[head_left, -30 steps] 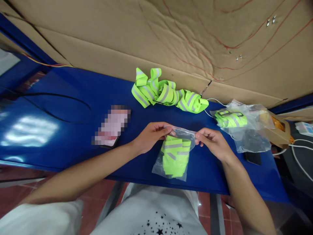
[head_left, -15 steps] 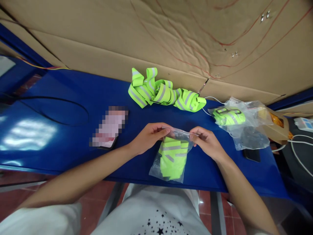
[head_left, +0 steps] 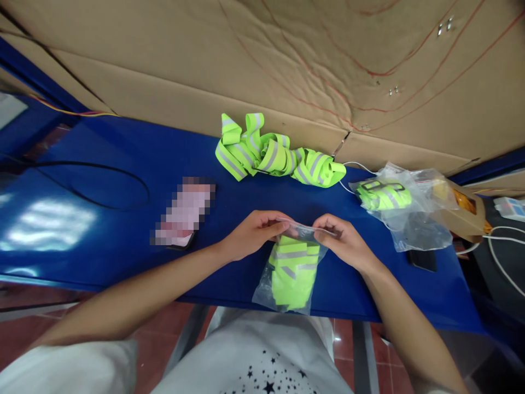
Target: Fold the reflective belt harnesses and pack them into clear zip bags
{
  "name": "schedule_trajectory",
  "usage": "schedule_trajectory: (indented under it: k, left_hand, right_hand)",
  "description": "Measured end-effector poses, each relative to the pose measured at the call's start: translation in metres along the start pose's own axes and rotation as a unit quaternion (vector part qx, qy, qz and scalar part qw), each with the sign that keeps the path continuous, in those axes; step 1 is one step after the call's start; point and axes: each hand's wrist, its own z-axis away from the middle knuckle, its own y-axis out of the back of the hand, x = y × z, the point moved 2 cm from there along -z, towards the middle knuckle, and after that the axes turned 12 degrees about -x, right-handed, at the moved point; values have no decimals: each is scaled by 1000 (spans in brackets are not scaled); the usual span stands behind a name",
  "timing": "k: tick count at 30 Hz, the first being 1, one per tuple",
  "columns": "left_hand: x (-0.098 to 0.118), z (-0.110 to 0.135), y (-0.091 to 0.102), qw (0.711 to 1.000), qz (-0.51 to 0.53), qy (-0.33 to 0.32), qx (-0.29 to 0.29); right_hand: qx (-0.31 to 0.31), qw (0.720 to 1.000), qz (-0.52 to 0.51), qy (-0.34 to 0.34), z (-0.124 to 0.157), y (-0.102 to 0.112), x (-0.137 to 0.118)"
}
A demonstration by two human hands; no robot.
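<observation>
Between my hands hangs a clear plastic zip bag [head_left: 266, 284], its upper edge stretched sideways. Folded neon-yellow reflective strap [head_left: 296, 279] with grey stripes fills its middle. My left hand [head_left: 256, 234] pinches the left part of the bag's top edge between thumb and fingers. At the right part of that edge, my right hand [head_left: 342, 239] pinches in the same way. Whether the seal is closed I cannot tell. Behind the hands, a loose tangle of neon-yellow reflective strap [head_left: 273, 156] lies against the cardboard.
A phone [head_left: 182, 213] with a blurred screen lies left on the blue table [head_left: 123, 148]. To the right are another bagged strap [head_left: 385, 196], clear plastic bags [head_left: 426, 230], a dark flat object [head_left: 422, 260] and a cardboard box [head_left: 463, 219]. Cardboard [head_left: 184, 87] rises behind.
Both hands have come slightly nearer to me with the bag. My right hand has slid inward along its top edge, so the grips are closer together.
</observation>
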Motion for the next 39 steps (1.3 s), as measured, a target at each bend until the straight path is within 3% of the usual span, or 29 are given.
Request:
schedule_trajectory:
  k: [10,16,26,30,35,39]
  left_hand:
    - [2,1,-14,998,-37,-26,-40]
    - [-5,-2,-11,998,-60,-24,-6]
    - [-9,2,-13,994,-105,-29,13]
    - [-11,1,-15,990,-137,-33,17]
    - [-10,1,-13,996,-85,-14,3]
    - [-8,4,-13,993,-112,-31,12]
  right_hand:
    - [-47,997,55,4,1,-11,-3]
    - [-53,996,70,-1,3,-14,-2]
    - [-17,978,180,104,2,-21,-12]
    - [1,982,176,75,2,-25,-13]
    - [-12,987,151,54,3,-25,-5]
    - [-44,990,124,46,3,-28,-1]
